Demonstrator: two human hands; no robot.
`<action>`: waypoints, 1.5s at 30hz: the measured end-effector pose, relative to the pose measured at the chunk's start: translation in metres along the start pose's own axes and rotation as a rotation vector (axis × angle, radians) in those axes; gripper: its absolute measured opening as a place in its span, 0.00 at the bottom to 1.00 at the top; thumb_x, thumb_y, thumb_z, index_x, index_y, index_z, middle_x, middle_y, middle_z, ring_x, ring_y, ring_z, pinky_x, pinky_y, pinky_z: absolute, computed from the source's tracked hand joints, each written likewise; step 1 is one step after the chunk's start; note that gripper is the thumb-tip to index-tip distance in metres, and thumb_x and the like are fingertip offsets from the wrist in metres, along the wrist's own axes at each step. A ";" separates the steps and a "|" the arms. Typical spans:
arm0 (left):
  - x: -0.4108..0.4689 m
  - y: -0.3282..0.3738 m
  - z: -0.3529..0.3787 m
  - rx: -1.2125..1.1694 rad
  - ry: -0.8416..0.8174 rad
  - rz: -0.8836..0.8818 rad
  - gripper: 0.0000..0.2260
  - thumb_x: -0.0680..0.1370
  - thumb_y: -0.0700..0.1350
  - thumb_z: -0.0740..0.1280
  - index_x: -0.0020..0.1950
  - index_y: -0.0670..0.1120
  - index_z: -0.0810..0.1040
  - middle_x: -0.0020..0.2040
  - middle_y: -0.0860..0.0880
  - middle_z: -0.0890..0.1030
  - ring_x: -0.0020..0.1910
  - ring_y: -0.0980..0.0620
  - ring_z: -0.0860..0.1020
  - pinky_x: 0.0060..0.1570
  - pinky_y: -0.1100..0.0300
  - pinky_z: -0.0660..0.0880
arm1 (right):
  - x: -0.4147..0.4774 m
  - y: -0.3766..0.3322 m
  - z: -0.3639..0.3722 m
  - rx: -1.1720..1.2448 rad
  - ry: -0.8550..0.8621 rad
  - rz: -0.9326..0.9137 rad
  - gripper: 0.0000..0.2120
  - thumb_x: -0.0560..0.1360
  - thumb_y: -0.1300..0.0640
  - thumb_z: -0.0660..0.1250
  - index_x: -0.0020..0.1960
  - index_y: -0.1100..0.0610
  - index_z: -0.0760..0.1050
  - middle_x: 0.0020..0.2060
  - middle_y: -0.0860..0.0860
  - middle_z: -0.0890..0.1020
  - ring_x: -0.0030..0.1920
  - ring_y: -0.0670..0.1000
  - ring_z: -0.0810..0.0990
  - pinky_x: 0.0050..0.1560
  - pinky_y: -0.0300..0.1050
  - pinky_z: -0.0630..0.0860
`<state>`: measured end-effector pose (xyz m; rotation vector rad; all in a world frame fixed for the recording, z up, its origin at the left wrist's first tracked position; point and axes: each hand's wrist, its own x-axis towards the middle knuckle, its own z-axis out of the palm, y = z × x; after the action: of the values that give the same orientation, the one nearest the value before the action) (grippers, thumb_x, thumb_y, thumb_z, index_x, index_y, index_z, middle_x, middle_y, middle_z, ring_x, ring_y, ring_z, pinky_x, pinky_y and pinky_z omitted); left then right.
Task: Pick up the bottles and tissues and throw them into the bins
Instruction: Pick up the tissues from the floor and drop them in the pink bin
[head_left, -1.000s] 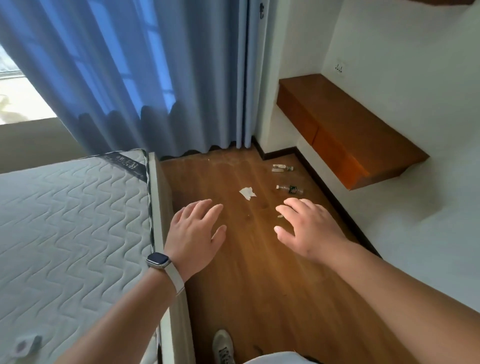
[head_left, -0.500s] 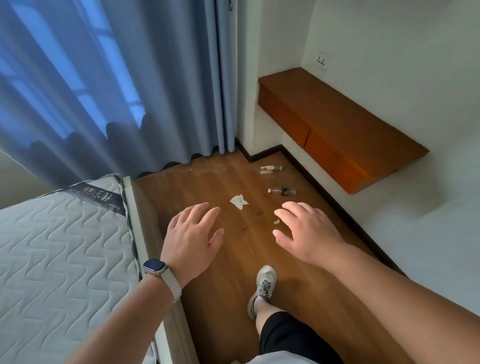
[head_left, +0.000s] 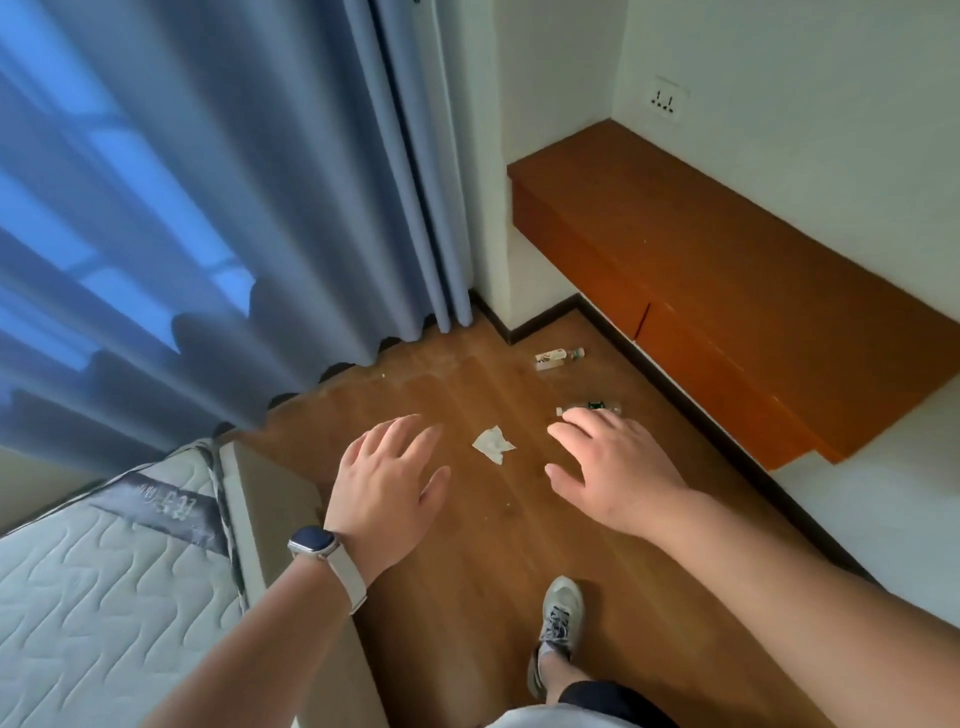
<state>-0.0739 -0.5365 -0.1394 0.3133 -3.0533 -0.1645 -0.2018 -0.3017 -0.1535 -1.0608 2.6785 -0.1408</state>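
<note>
A crumpled white tissue (head_left: 493, 444) lies on the wooden floor between my two hands. A small bottle with a pale label (head_left: 558, 358) lies on its side near the wall corner. A second clear bottle with a green label (head_left: 592, 407) lies further right, partly hidden behind my right fingertips. My left hand (head_left: 387, 486), with a watch on the wrist, hovers palm down, fingers spread, holding nothing. My right hand (head_left: 613, 467) is also held out flat and empty above the floor. No bin is in view.
A mattress (head_left: 93, 597) on a bed frame fills the lower left. Blue curtains (head_left: 208, 208) hang at the back left. A wooden wall-mounted shelf (head_left: 727, 291) juts out on the right above the floor. My shoe (head_left: 558, 623) stands on the floor below.
I have stepped forward and the view has turned right: the bottles and tissue appear closer, the mattress slid to the lower left. Both hands stay spread and empty.
</note>
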 end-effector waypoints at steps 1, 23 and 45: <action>0.018 0.001 0.001 -0.004 0.001 0.009 0.19 0.77 0.54 0.65 0.67 0.51 0.73 0.66 0.50 0.75 0.66 0.44 0.72 0.64 0.46 0.68 | 0.014 0.010 -0.004 -0.003 -0.004 0.011 0.25 0.78 0.38 0.52 0.71 0.48 0.65 0.70 0.47 0.68 0.69 0.52 0.66 0.67 0.50 0.65; 0.281 -0.080 0.108 -0.001 -0.401 0.532 0.21 0.78 0.56 0.56 0.69 0.53 0.68 0.68 0.50 0.71 0.64 0.47 0.72 0.59 0.50 0.72 | 0.158 0.027 0.029 0.089 -0.133 0.554 0.26 0.79 0.39 0.51 0.73 0.50 0.65 0.71 0.50 0.68 0.70 0.52 0.66 0.68 0.51 0.65; 0.349 -0.119 0.572 -0.055 -0.525 0.590 0.21 0.75 0.48 0.67 0.67 0.46 0.74 0.67 0.43 0.74 0.64 0.40 0.72 0.53 0.46 0.74 | 0.285 0.173 0.460 0.183 -0.329 0.655 0.25 0.78 0.45 0.59 0.73 0.51 0.63 0.73 0.51 0.65 0.70 0.55 0.65 0.64 0.51 0.68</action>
<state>-0.4355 -0.6674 -0.7008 -0.7463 -3.4575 -0.3354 -0.3911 -0.3686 -0.6851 -0.1073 2.4969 -0.0725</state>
